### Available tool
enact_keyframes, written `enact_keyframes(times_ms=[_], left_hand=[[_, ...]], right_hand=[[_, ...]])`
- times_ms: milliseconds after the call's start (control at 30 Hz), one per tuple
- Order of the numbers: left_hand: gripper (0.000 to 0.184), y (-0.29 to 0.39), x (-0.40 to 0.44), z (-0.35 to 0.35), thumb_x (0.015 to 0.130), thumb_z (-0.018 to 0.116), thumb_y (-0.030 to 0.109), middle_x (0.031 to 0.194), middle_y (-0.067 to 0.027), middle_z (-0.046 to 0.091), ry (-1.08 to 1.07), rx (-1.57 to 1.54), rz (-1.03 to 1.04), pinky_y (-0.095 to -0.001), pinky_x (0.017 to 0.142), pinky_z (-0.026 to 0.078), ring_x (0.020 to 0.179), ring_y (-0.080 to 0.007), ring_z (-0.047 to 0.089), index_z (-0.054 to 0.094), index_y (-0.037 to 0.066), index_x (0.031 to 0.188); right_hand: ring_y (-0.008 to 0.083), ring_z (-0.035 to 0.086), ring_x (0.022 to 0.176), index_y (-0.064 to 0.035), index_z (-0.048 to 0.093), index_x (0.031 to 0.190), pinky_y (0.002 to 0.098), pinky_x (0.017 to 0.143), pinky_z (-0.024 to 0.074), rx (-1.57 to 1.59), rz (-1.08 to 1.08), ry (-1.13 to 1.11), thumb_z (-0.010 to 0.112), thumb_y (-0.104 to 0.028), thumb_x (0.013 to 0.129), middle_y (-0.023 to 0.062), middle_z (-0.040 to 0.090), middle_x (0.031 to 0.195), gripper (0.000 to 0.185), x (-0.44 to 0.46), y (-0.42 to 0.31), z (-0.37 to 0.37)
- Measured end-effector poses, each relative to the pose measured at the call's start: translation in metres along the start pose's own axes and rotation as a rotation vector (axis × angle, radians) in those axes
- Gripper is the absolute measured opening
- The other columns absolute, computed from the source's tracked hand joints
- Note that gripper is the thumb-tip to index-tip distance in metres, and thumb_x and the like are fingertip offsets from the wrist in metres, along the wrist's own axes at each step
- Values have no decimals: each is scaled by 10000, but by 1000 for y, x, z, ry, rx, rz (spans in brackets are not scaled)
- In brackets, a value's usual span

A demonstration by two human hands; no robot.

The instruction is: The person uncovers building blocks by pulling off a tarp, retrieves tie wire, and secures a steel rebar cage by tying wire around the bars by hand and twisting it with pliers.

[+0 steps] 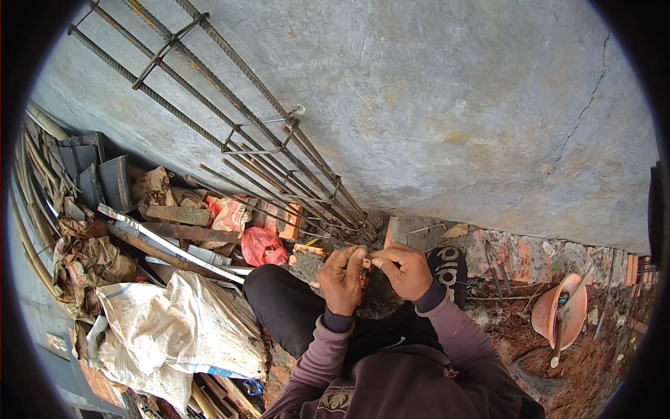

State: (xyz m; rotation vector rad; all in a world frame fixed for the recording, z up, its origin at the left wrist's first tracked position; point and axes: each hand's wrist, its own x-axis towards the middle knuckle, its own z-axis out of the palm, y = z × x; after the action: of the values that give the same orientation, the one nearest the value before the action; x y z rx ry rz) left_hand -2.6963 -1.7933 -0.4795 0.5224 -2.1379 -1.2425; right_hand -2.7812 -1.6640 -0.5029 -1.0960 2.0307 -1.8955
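Observation:
Above my lap, my left hand [341, 281] and my right hand [406, 272] are close together, fingertips almost meeting. Both are closed in a pinch. Whatever lies between the fingers is too small to make out. Just beyond them stands a cage of ribbed rebar [259, 124], its long bars tied with square stirrups and leaning along the wall in this view. A bent thin metal rod [427, 228] lies near its foot, beside a grey block [403, 230]. To the right of my right knee rests a tool with two long handles, like pincers [497, 269].
A grey cracked wall [474, 119] rises in front. At right are an orange bowl-shaped container [544, 314] holding a wooden-handled tool and a bundle of thin wire [543, 380]. White sacking [174, 321], a red plastic bag [263, 246], wood strips and dark tiles [115, 181] crowd the left.

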Motion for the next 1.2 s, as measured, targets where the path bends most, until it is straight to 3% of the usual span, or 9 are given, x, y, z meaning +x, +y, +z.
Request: enact_keyframes(times_ms=[200,367,533,700,800,933,1033,1100,1200], left_hand=[[262,10,8,12,962,604,208,814,-46,651,92,-284,-141,-208,577,467,666,-67,565,678,-43,980],[230,22,18,22,981,568,201,756,-26,622,145,-676,-332,-183,500,400,588,-48,497,638,-18,980],[207,22,18,15,993,538,188,702,-1,577,-56,-780,-298,-167,435,316,499,-27,402,622,1,963],[211,13,20,9,990,543,172,706,12,558,-137,-486,-99,-178,442,295,504,-23,385,634,-19,988],[228,5,29,8,1000,528,209,674,24,504,-38,-695,-190,-187,447,290,506,-35,357,610,0,967],[215,5,27,20,1012,501,232,679,35,449,8,-901,-267,-203,500,310,558,-49,340,568,35,958],[210,0,34,21,1016,490,234,692,40,427,35,-945,-298,-208,545,314,593,-51,323,554,45,952],[217,-14,33,16,1018,488,235,690,39,418,54,-975,-388,-210,554,311,592,-50,311,548,44,935],[268,-33,36,20,1016,486,222,840,-7,555,-33,-955,-358,-234,674,464,716,-75,486,557,-6,1138]], right_hand=[[239,633,658,22,699,971,330,618,498,105,-71,159,638,-42,854,121,643,739,146,6,-3,13],[131,597,611,28,691,1043,272,578,483,524,262,-62,643,-84,895,62,647,715,191,13,14,11],[70,495,527,-2,709,990,220,472,393,1222,584,-298,657,-68,879,14,583,651,139,13,27,-2],[59,491,549,6,709,984,223,492,389,866,499,-263,661,-96,885,25,600,677,150,21,28,3],[52,536,648,26,703,1007,220,567,428,493,217,-153,654,-118,897,48,674,780,189,19,17,11],[133,612,695,46,686,999,281,643,489,714,459,-167,642,-101,890,89,700,817,189,23,28,-7],[159,642,718,44,685,982,294,663,501,368,173,-108,634,-101,885,120,709,843,181,18,28,7],[166,670,779,38,685,989,292,701,514,249,141,-126,617,-99,885,141,715,873,184,20,20,6],[169,681,785,31,686,1013,296,697,522,172,148,-179,593,-69,886,130,719,865,187,40,37,-14]])
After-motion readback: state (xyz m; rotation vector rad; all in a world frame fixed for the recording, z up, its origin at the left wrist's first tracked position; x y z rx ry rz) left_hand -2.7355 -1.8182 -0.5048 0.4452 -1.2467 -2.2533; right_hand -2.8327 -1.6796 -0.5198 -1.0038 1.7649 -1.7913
